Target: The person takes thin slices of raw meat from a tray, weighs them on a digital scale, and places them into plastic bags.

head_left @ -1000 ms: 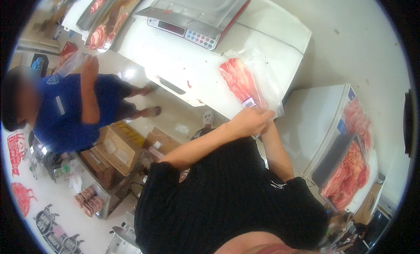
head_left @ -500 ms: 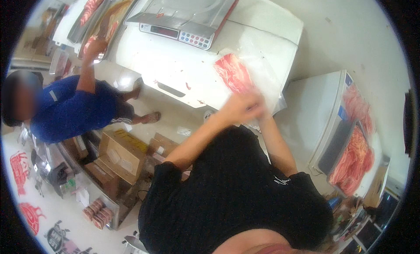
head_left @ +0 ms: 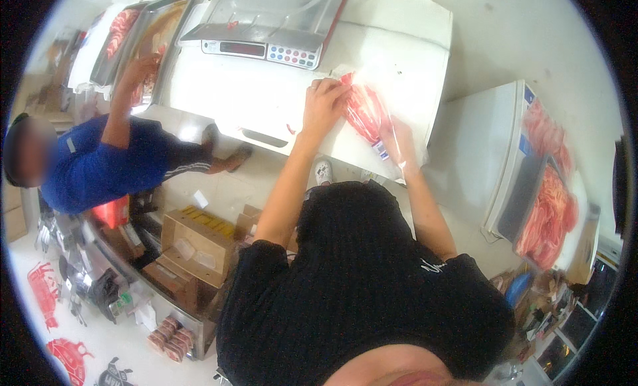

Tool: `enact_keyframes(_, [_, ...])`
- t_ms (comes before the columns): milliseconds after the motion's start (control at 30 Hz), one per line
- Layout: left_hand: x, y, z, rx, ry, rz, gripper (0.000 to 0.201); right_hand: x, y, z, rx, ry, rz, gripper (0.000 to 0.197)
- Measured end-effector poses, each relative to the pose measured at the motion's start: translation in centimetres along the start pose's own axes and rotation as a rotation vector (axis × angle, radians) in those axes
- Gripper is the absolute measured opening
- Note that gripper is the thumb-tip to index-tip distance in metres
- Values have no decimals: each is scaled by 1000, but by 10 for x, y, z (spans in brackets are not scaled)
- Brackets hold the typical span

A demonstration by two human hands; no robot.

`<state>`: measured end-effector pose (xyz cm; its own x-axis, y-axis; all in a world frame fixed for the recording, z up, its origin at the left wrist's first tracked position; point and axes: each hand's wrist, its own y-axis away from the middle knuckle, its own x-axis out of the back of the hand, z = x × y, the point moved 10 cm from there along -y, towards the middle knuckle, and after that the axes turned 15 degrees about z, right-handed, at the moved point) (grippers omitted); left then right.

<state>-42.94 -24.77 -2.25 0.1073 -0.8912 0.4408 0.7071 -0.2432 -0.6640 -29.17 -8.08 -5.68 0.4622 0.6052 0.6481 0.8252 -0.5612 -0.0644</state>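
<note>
Red and white sliced raw meat (head_left: 364,113) lies at the front right of the white table, with clear plastic film or a bag over at least part of it. At the meat's far left end, my left hand (head_left: 323,105) pinches its edge or the plastic there; which of the two I cannot tell. My right hand (head_left: 400,145) grips the near right end, its fingers partly behind clear plastic. A small blue and white label (head_left: 380,150) shows on the plastic beside that hand.
A digital scale (head_left: 262,48) with a steel platform stands behind my left hand. Further left, a person in blue (head_left: 100,160) reaches into a metal tray (head_left: 163,27). A white freezer (head_left: 475,153) at right bears a tray of meat (head_left: 545,216). Cardboard boxes (head_left: 199,246) sit lower left.
My hands were together at the meat's near end. My left hand has moved to the far left end, and clear plastic now lies over the meat. The other person's arm shifted slightly.
</note>
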Motion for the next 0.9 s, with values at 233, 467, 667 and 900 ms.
enact_keyframes(233, [-2,-1,1,7,11,-26,20,-3,-10,20,145,0,173,38])
enact_keyframes(467, [-6,-1,-1,-1,18,-54,21,9,-5,21,-102,29,47,50])
enact_keyframes(667, [-12,2,2,-6,-55,-125,30,9,3,35,-132,-44,21,46])
enact_keyframes(900, [-16,0,5,-36,-248,-189,47,23,11,21,-240,53,150,38])
